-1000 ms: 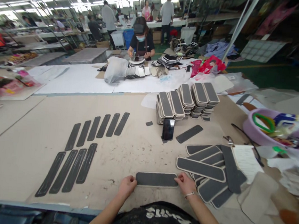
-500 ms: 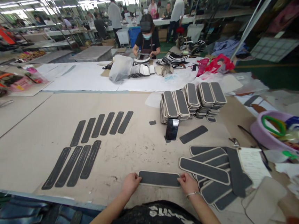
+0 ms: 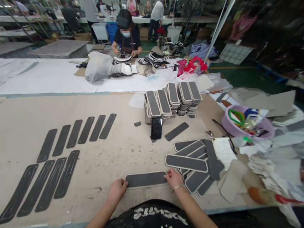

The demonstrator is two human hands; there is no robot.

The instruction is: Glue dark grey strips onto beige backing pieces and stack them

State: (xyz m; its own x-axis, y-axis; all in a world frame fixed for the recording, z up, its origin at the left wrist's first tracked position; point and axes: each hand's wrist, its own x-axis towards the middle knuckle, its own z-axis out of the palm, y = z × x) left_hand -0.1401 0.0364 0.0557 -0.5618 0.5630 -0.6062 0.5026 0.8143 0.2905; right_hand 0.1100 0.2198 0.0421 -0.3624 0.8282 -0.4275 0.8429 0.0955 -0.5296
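A long dark grey strip with a beige border (image 3: 146,179) lies level in front of me, pinched at both ends. My left hand (image 3: 119,188) is closed on its left end, and my right hand (image 3: 172,179), with a bracelet at the wrist, grips the right end. Just beyond my right hand, a loose fanned pile of similar bordered strips (image 3: 187,163) spreads over the table. To the left lie two rows of dark strips without borders, with shiny lines along their edges, such as this near one (image 3: 67,174).
Stacked bordered strips (image 3: 165,102) stand ahead, with a black phone (image 3: 156,128) propped against them. A purple basin (image 3: 228,126) of tools sits at the right, near a written paper sheet (image 3: 221,152) and a brush (image 3: 260,195). Across the table a person (image 3: 127,37) handles curved pieces.
The view has turned to the right, so things on the table appear further left. Both hands keep their hold on the bordered strip, which now slants slightly, right end higher in view.
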